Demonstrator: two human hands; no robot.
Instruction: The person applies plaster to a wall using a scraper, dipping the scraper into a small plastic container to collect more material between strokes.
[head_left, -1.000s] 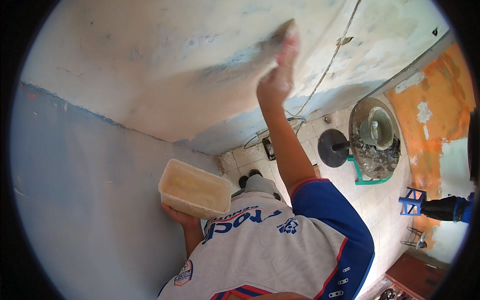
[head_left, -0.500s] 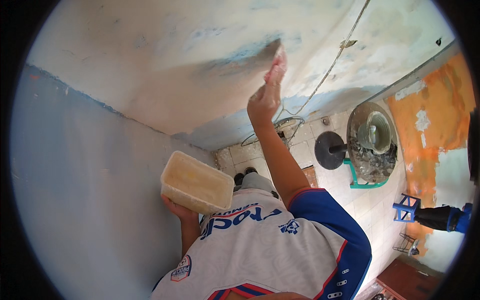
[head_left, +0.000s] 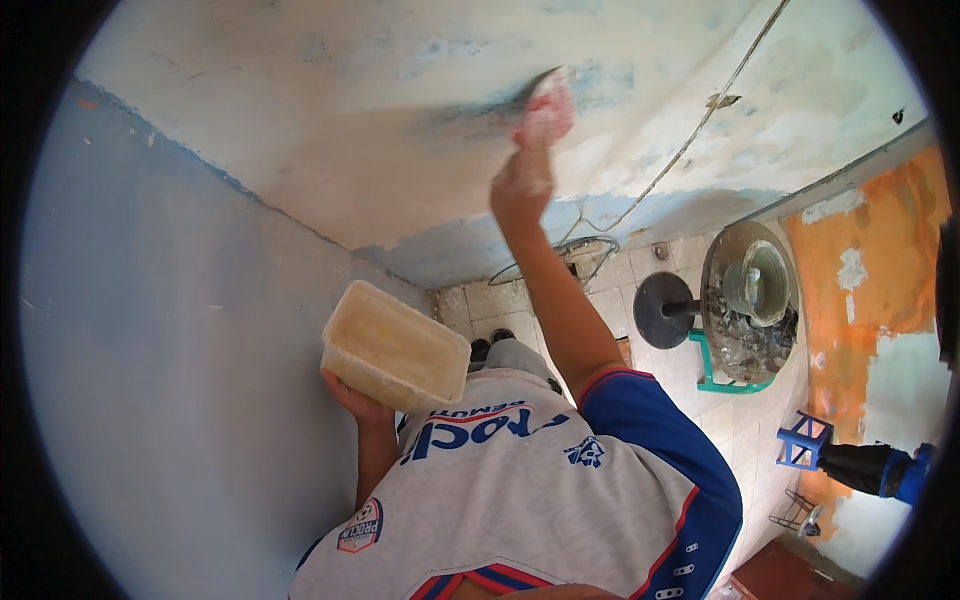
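Note:
My left hand grips the lower left side of a translucent whitish plastic tub, rectangular and tilted, with pale residue inside. Up against the wall, my right hand is closed around a red putty scraper smeared with white. The scraper's far edge is at the wall, over a patch of bluish and grey stains, and a dark shadow lies beside it. Motion blurs the tool, so its exact shape is hard to make out.
A cable runs down the wall to a coil near the floor. To the right stand a round dirty table bearing a bucket, and a green stool. Farther off, a person's dark-clad legs are at a blue stool.
My right hand has swept the scraper slightly up and left along the wall, turning it. The tub stays in my left hand; the whole view has shifted a little.

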